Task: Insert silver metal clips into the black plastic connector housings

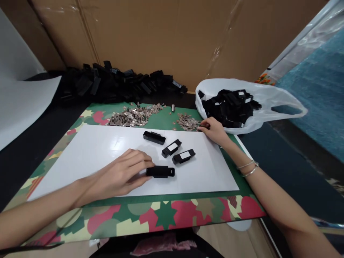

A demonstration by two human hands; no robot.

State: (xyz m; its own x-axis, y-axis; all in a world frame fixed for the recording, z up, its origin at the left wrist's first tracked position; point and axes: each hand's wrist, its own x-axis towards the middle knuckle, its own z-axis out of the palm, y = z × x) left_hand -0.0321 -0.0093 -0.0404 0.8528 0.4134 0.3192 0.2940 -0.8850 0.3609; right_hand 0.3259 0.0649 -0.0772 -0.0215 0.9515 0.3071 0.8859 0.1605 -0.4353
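My left hand [129, 172] grips one end of a long black plastic housing [160, 172] that lies near the front of the white board [88, 168]. Two black plastic pieces with white labels, one of them this labelled piece [185, 155], rest just behind it. Further back lies another narrow black housing [154, 137]. At the board's far right edge, my right hand [215, 130] has its fingertips pinched together beside a small pile of flat metal pieces [187, 122]. What sits between those fingertips is too small and dark to name.
A larger heap of shiny metal pieces [131, 116] and a small metal cylinder [173, 108] lie behind the board. Black plastic parts [107, 84] are piled along the cardboard wall [150, 39]. On the right, a white plastic bag [268, 95] holds more black parts.
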